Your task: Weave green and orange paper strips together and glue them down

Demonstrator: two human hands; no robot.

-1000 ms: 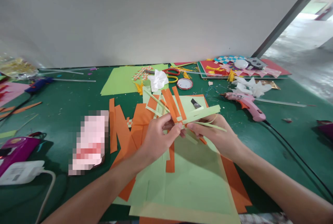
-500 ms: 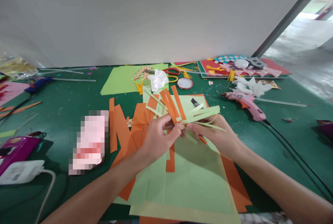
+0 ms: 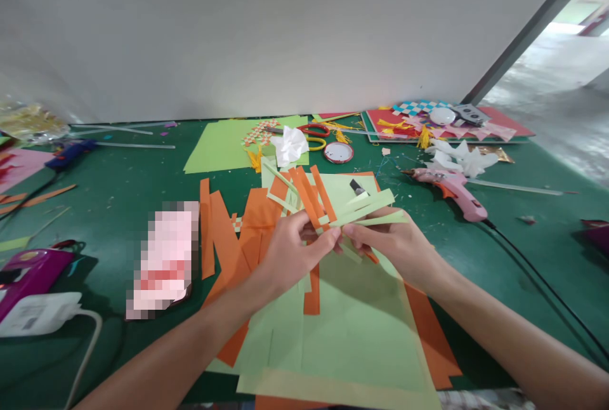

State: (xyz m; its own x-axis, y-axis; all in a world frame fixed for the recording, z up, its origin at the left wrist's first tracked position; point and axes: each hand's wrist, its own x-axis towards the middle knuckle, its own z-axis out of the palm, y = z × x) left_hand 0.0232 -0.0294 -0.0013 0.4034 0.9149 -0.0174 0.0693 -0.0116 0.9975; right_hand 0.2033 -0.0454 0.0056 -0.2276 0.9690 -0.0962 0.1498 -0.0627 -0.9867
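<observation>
Between my two hands is a small weave of orange and pale green paper strips (image 3: 328, 210); its orange ends point up and its green ends fan to the right. My left hand (image 3: 297, 242) pinches the weave's left side between thumb and fingers. On the other side, my right hand (image 3: 392, 238) has its thumb and fingers closed on the strips near the crossing. Fingertips hide part of the weave. Beneath lie pale green paper sheets (image 3: 361, 334), with cut orange paper pieces (image 3: 228, 235) to their left. A dark-tipped cutter (image 3: 356, 188) rests just behind the strips.
At right lies a pink glue gun (image 3: 451, 191) with a trailing black cord. Scissors (image 3: 316, 143), crumpled white tissue (image 3: 288, 146) and a tape roll (image 3: 339, 153) sit behind. A pixelated pink object (image 3: 164, 261), a purple device (image 3: 35, 277) and a white plug (image 3: 40, 316) are at left.
The strips have tilted slightly, with their orange ends lower and further left and the green ends shifted. Both hands keep their hold, and the right thumb has moved slightly.
</observation>
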